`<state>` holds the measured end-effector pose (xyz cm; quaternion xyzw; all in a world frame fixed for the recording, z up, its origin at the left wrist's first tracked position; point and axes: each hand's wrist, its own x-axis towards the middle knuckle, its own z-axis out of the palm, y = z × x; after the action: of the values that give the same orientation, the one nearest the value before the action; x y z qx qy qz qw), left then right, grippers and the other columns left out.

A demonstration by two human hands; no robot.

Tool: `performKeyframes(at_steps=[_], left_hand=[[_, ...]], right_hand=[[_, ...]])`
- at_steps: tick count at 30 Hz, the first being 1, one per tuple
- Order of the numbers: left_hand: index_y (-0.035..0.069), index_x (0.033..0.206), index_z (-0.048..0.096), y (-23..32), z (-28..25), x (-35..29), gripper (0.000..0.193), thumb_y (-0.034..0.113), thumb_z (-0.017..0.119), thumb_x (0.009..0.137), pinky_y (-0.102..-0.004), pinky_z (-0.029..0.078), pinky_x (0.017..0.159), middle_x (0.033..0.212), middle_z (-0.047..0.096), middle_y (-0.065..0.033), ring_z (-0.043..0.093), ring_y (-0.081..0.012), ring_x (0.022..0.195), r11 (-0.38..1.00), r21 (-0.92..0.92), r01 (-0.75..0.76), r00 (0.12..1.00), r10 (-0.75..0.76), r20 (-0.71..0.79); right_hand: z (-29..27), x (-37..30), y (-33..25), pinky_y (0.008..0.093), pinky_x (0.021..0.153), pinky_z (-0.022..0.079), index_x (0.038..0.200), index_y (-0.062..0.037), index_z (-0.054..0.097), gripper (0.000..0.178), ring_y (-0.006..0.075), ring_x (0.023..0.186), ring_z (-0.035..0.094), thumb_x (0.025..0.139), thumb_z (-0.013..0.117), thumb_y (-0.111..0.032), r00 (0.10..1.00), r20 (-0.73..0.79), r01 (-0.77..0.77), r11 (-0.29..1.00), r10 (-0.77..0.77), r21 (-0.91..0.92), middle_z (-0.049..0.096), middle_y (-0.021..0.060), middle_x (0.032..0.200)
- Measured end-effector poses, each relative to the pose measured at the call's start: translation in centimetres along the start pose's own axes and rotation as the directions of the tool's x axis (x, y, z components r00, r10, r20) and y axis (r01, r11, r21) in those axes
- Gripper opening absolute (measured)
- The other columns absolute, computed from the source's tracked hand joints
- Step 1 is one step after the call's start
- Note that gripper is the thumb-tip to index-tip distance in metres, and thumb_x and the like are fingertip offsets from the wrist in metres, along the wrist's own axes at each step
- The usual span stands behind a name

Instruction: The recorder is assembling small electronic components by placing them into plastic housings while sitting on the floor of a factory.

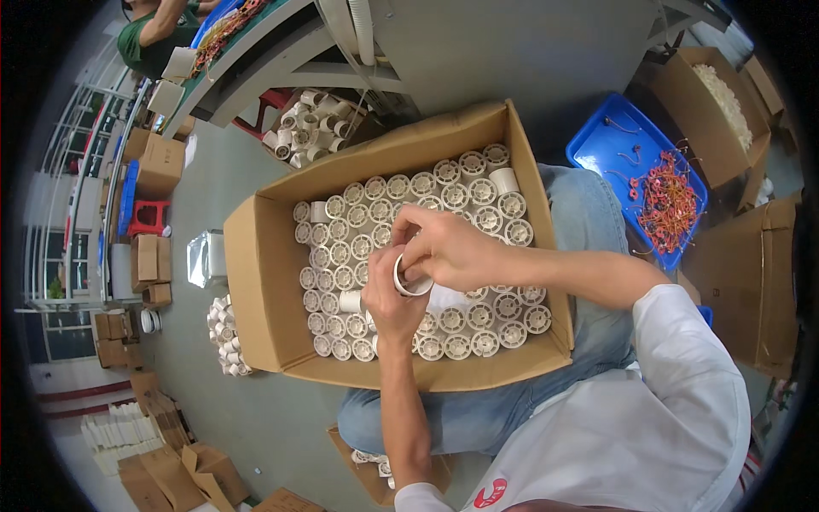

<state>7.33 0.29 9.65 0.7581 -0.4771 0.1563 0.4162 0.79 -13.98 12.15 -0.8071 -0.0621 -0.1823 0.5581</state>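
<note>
My left hand (389, 300) is wrapped round a white plastic cylindrical housing (415, 292), its open end facing up toward me. The fingers of my right hand (450, 247) are bent together and reach into that open end. Whatever they pinch inside is hidden. Both hands are above a cardboard box (264, 299) filled with rows of similar white round housings (455, 319). Most stand with their slotted round faces up, and a few lie on their sides, such as a white housing (351, 300) left of my left hand.
The box rests against my jeans-clad legs (589, 230). At right, a blue tray (597, 136) holds red-orange wired parts (670, 200). More white housings fill a carton (311, 128) beyond the box and a pile (225, 337) on the floor at left. A person (158, 34) works at the far left bench.
</note>
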Motion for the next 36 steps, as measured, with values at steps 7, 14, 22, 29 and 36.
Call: performKeyframes(at_steps=[7,14,22,29,36], left_hand=[[0.002,0.103,0.056,-0.3,0.3,-0.2,0.043,-0.004,0.074,0.065,-0.0374,0.053,0.067,0.091,0.062,-0.0160,0.064,-0.0322,0.080,0.999,-0.044,-0.029,0.995,0.025,-0.094],[0.001,0.101,0.056,0.0,0.6,-0.3,0.041,-0.006,0.073,0.065,-0.0351,0.051,0.068,0.090,0.061,-0.0151,0.062,-0.0305,0.079,0.992,-0.101,0.075,0.993,-0.084,-0.085],[0.000,0.102,0.057,0.4,1.0,-0.6,0.041,-0.005,0.073,0.065,-0.0337,0.050,0.069,0.091,0.060,-0.0137,0.062,-0.0283,0.079,0.975,-0.163,0.151,0.987,-0.159,-0.037],[0.002,0.105,0.056,-0.6,1.5,-0.4,0.043,-0.003,0.075,0.066,-0.0345,0.051,0.068,0.093,0.060,-0.0136,0.062,-0.0281,0.079,0.980,-0.100,0.170,0.985,-0.170,0.010],[0.001,0.104,0.056,-0.4,0.9,0.6,0.043,-0.002,0.076,0.066,-0.0294,0.050,0.068,0.092,0.061,-0.0109,0.062,-0.0214,0.077,0.995,-0.060,0.081,0.992,-0.086,-0.096]], right_hand=[[0.5,-0.2,-0.4,0.0361,0.075,0.051,0.080,-0.0017,0.070,0.012,0.0268,0.091,0.061,0.068,0.070,0.001,0.996,-0.042,0.079,0.995,-0.082,-0.066,0.058,0.0116,0.097],[0.6,-0.2,-0.1,0.0366,0.075,0.051,0.077,-0.0003,0.069,0.010,0.0268,0.090,0.061,0.068,0.069,0.001,0.996,-0.030,0.084,0.992,-0.087,-0.092,0.058,0.0116,0.097],[0.2,-0.2,0.5,0.0367,0.075,0.050,0.077,-0.0008,0.070,0.010,0.0270,0.088,0.061,0.067,0.070,0.001,0.999,0.009,0.032,0.996,-0.032,-0.081,0.058,0.0125,0.094],[0.1,-0.1,0.8,0.0376,0.080,0.049,0.086,-0.0024,0.073,0.013,0.0287,0.091,0.061,0.074,0.067,-0.004,0.996,-0.032,-0.082,0.994,0.080,-0.072,0.060,0.0130,0.100],[-0.1,0.4,0.1,0.0348,0.081,0.049,0.088,-0.0021,0.073,0.017,0.0270,0.092,0.061,0.073,0.070,-0.007,0.994,-0.046,-0.101,0.994,0.099,-0.049,0.062,0.0128,0.101]])
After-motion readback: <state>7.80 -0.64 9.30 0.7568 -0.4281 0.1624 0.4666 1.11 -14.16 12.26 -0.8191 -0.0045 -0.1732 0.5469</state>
